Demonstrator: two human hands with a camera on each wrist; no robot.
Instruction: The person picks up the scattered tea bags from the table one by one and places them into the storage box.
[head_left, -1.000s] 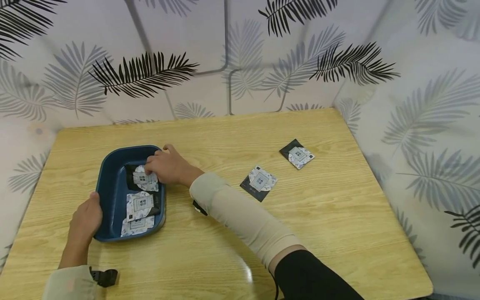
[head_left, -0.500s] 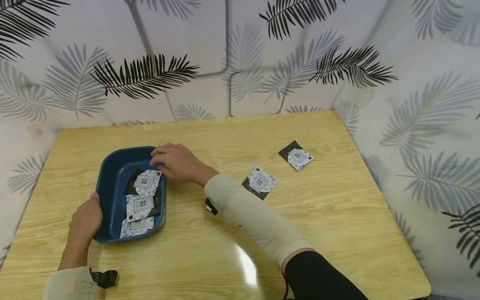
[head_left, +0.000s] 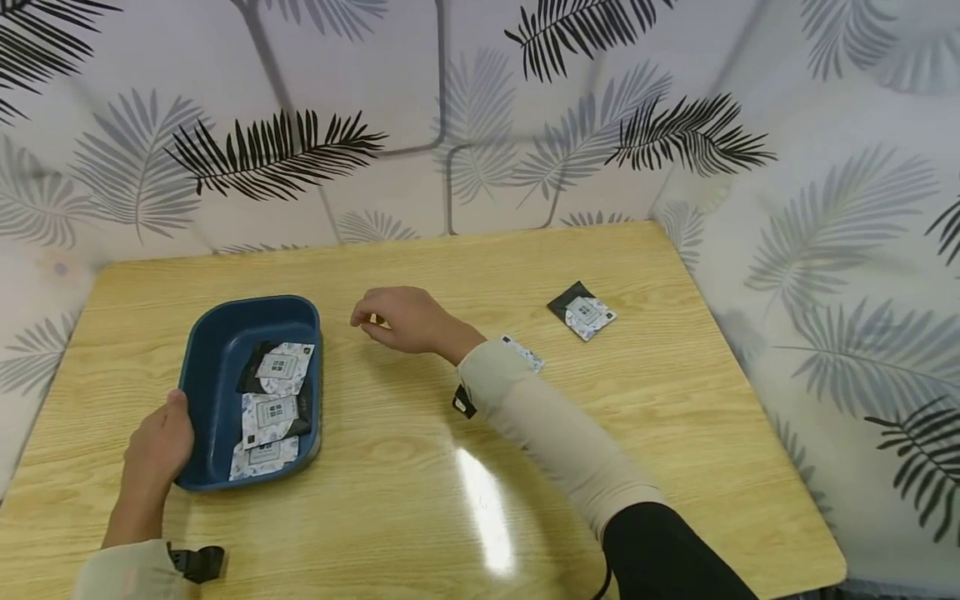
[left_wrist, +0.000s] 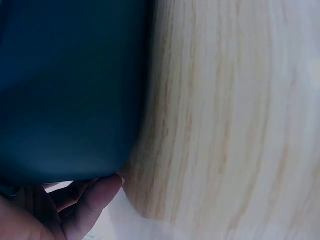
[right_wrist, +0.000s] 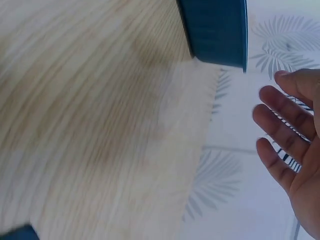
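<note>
A dark blue plastic tub (head_left: 197, 350) stands at the left of the table, and my left hand (head_left: 159, 442) grips its left rim, thumb on top. In the left wrist view, fingers (left_wrist: 95, 202) lie against the tub's outer wall. Inside the tub lie three overlapping black-and-white patterned sachets (head_left: 281, 367). My right hand (head_left: 411, 320) is over the table right of the tub, fingers loosely bent and holding nothing; the right wrist view shows this hand (right_wrist: 300, 135) apart from the tub. Another sachet (head_left: 525, 353) is partly hidden behind my right sleeve.
One more sachet (head_left: 583, 311) lies farther right on the wooden table (head_left: 675, 442). A leaf-patterned covering (head_left: 420, 108) rises behind the table and along its right side.
My right hand has let go of the upper sachet in the tub and moved right, out over the table. My left hand stays on the tub's rim.
</note>
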